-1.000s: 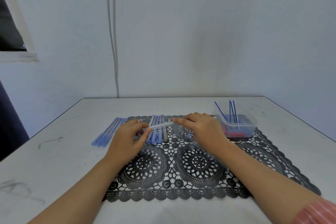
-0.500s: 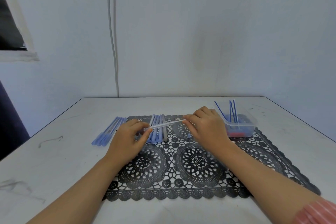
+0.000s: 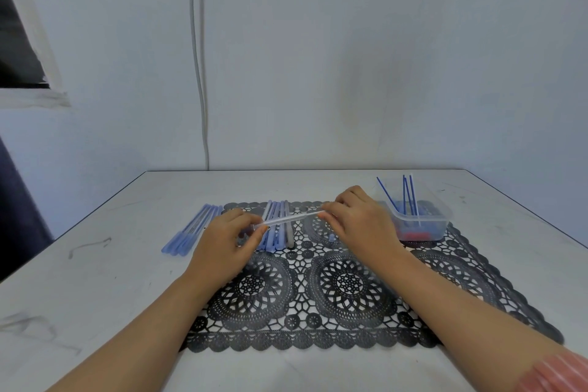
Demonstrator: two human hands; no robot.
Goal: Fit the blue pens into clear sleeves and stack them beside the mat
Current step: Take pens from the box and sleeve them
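While both hands pinch one clear sleeve just above the far left of the mat, left hand on its left end, right hand on its right, I judge sleeving is under way. I cannot tell whether a pen is inside. Next: seat it fully, then lay it on the stack left of the mat.

Black lace mat lies on the white desk; clear plastic tub on its far-right corner (thin blue rods inside); sleeved blue pens stacked just left, off-mat.
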